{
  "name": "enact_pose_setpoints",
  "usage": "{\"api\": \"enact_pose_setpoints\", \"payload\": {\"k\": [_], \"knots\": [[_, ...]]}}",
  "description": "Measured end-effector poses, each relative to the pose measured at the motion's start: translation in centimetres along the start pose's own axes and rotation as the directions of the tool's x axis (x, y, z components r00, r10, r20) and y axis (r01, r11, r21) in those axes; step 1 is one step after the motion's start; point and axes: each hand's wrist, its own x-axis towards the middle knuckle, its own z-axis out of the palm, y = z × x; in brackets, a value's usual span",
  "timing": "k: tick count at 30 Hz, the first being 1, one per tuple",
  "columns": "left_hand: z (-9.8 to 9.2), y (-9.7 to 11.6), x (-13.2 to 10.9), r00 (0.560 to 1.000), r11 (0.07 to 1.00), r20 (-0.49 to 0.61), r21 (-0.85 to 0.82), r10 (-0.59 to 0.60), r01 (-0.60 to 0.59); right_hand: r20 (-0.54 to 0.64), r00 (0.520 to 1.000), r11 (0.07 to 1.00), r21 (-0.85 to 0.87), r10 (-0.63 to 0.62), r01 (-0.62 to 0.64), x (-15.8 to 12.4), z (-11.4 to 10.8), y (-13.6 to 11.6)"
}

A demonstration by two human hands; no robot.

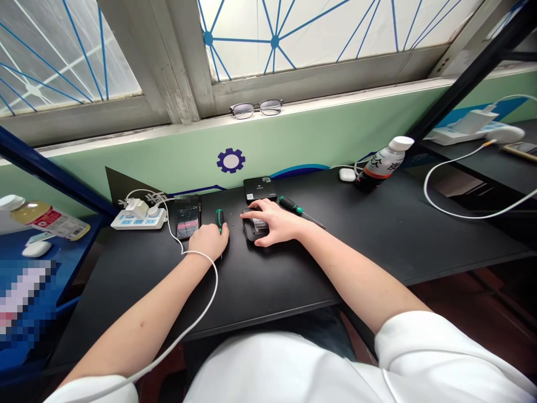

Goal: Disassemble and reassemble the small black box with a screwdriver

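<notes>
My left hand [210, 240] is closed on a screwdriver with a green and black handle [219, 217], whose shaft tip shows just below the hand. My right hand [271, 223] lies with its fingers spread over a small black device [250, 234], touching it; a pale label shows between the fingers. Behind the device, near the wall, is a black box [259, 188] with a small white sticker. A second green and black screwdriver [291, 205] lies right of the box, its shaft pointing right. Tiny dark pieces [231, 224] lie between my hands.
A phone [188, 219] and a white power strip [138, 219] are at the left. A white cable [216, 285] crosses my left wrist. A dark drink bottle [380, 162] and white earphone case [347, 174] stand at the back right. Glasses [257, 108] rest on the sill.
</notes>
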Motion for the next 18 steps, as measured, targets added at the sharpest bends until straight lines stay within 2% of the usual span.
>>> {"api": "enact_pose_setpoints", "payload": {"k": [4,9,11,12,14,16,18], "knots": [[-0.2,0.1,0.1,1.000,1.000,-0.026,-0.020,-0.004,0.003,-0.006,1.000,0.995,0.102,0.012,-0.011,-0.1,0.0,0.0],[-0.8,0.7,0.0,0.999,0.999,-0.033,0.046,-0.016,0.017,-0.057,0.998,0.979,0.200,-0.015,0.026,-0.2,-0.1,0.0],[-1.3,1.0,-0.2,0.999,0.997,-0.044,0.075,0.024,-0.021,-0.075,0.997,0.971,0.237,-0.018,0.035,-0.2,-0.2,0.0],[-1.6,1.2,-0.4,0.995,0.994,-0.058,0.082,0.083,-0.078,-0.086,0.996,0.966,0.253,-0.025,0.046,-0.2,-0.2,0.0],[-1.9,1.2,-0.9,0.955,0.959,-0.082,0.014,0.284,-0.284,-0.118,0.991,0.954,0.285,-0.060,0.091,-0.2,-0.2,0.1],[-1.8,1.0,-1.6,0.860,0.846,-0.075,-0.157,0.504,-0.509,-0.162,0.980,0.935,0.315,-0.115,0.161,-0.2,-0.1,0.3],[-1.4,0.7,-2.3,0.783,0.741,-0.035,-0.301,0.621,-0.601,-0.205,0.964,0.909,0.346,-0.167,0.231,-0.2,0.2,0.2]]}}
